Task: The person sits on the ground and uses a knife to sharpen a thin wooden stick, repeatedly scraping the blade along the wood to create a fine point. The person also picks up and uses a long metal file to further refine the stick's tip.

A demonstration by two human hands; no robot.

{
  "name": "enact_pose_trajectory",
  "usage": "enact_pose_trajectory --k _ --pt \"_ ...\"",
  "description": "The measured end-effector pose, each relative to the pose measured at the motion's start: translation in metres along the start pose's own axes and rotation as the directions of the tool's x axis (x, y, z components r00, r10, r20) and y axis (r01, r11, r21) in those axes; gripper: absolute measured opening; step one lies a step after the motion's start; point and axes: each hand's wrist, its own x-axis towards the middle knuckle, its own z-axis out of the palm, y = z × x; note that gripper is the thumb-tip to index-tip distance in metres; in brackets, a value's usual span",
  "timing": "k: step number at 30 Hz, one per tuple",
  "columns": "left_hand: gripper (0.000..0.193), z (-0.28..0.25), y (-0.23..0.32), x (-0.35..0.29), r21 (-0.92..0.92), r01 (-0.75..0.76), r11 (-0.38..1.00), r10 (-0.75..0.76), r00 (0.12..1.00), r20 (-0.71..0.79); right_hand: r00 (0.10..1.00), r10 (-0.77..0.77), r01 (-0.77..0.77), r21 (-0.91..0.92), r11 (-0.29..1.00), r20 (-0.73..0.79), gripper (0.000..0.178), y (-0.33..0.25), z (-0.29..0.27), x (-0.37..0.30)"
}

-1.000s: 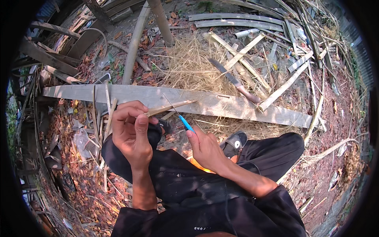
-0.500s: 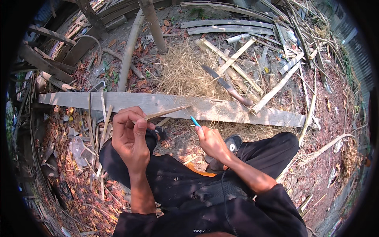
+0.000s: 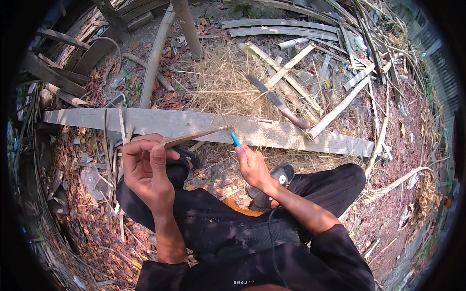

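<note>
My left hand (image 3: 149,172) pinches a tapered strip of split wood or bamboo (image 3: 196,136) between thumb and fingers, its narrow end pointing right. In my right hand (image 3: 253,167) is a slim blue pen-like tool (image 3: 234,139), its upper end close against the strip's narrow end. A thin dark line runs up from there; I cannot make out whether it belongs to the tool. Behind both hands a long grey plank (image 3: 179,122) lies crosswise. A large knife (image 3: 274,101) with a wooden handle rests beyond it, its handle at the plank's far edge.
Past the plank are a heap of pale shavings (image 3: 221,82) and several split bamboo lengths (image 3: 291,65). Wooden posts (image 3: 187,29) stand at the back left. Thin sticks (image 3: 121,169) lean across the plank's left part, near a clear plastic bag (image 3: 91,182). My crossed legs (image 3: 204,218) are below.
Both hands have shifted a little left. The blue tool has come up closer to the strip's narrow end, where a gap showed before. The view has moved slightly.
</note>
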Motion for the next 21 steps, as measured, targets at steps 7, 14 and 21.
enact_pose_trajectory --k 7,14,21 --pt "0.018 -0.002 0.0 0.005 -0.072 0.021 0.997 -0.017 0.998 0.057 0.988 0.148 -0.138 -0.151 0.979 0.054 0.054 0.053 -0.002 0.026" --pt "0.02 -0.003 -0.007 0.001 0.033 -0.1 0.994 0.094 0.984 0.153 0.988 -0.151 0.146 0.125 0.981 0.035 0.045 -0.044 -0.017 -0.024" --pt "0.018 -0.006 -0.007 0.0 0.126 -0.143 0.982 0.122 0.979 0.162 0.999 -0.006 0.008 -0.048 0.999 0.052 0.046 -0.007 0.007 -0.001"
